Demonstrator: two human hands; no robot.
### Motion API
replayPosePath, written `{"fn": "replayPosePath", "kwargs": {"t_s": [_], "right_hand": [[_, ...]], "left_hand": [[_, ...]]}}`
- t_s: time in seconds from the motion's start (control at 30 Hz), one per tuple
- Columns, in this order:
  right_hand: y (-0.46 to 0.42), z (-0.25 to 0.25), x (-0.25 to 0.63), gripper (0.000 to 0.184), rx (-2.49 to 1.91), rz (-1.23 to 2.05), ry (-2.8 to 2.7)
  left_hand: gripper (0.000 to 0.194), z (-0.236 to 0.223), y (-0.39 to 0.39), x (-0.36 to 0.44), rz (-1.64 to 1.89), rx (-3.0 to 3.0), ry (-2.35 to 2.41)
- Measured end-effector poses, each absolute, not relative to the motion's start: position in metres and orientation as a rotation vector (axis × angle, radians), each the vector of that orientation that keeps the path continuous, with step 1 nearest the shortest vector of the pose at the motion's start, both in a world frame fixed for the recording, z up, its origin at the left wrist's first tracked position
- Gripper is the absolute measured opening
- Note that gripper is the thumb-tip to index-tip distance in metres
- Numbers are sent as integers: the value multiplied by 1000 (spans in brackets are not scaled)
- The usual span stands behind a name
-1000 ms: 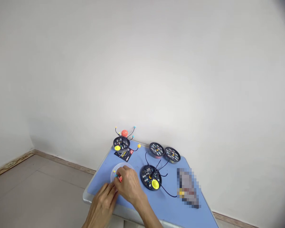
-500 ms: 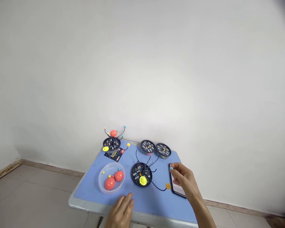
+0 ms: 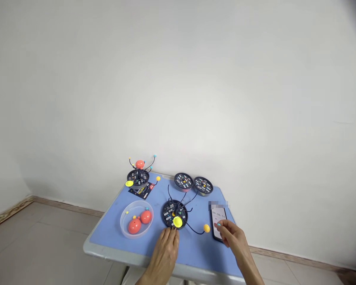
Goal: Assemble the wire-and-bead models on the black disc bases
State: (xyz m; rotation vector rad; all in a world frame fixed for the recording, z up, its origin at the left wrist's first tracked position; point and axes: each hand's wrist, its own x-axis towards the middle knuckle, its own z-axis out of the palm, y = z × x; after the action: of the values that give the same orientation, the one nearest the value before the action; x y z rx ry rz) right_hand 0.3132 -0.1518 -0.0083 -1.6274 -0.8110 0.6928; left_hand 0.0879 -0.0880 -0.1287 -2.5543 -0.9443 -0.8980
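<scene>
Black model base (image 3: 167,213) sits near the middle of the blue bench (image 3: 192,249), its curved black arms fanning out above it. We have our left hand (image 3: 165,247) at its near rim, fingers stretched forward and close together; we cannot tell whether they grip it or merely rest there. Between our right thumb and fingers we pinch a small blue ball (image 3: 218,224), with hardly any gap around it. Our right hand (image 3: 235,239) is over the phone (image 3: 219,215), whose screen shows a row of digits.

A yellow dish (image 3: 177,222) is at the near side of the base, and an orange ball (image 3: 207,228) tips the long arm that reaches rightward towards the phone. To the left of the base we see a clear tub (image 3: 138,206) holding two large red balls (image 3: 134,226) and several smaller coloured ones. Behind it, at the far left corner, a fuller model (image 3: 138,177) carries a red ball on top, beside a dark printed card (image 3: 142,192). Two more round bases (image 3: 183,181) stand side by side along the back edge, near the pale wall (image 3: 178,99).
</scene>
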Motion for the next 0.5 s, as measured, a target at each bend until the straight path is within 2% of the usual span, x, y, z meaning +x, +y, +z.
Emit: {"fn": "replayPosePath", "kwargs": {"t_s": [0.5], "right_hand": [[-146, -16, 312, 21, -1646, 753, -842]], "left_hand": [[64, -120, -78, 53, -913, -2529, -893]]}}
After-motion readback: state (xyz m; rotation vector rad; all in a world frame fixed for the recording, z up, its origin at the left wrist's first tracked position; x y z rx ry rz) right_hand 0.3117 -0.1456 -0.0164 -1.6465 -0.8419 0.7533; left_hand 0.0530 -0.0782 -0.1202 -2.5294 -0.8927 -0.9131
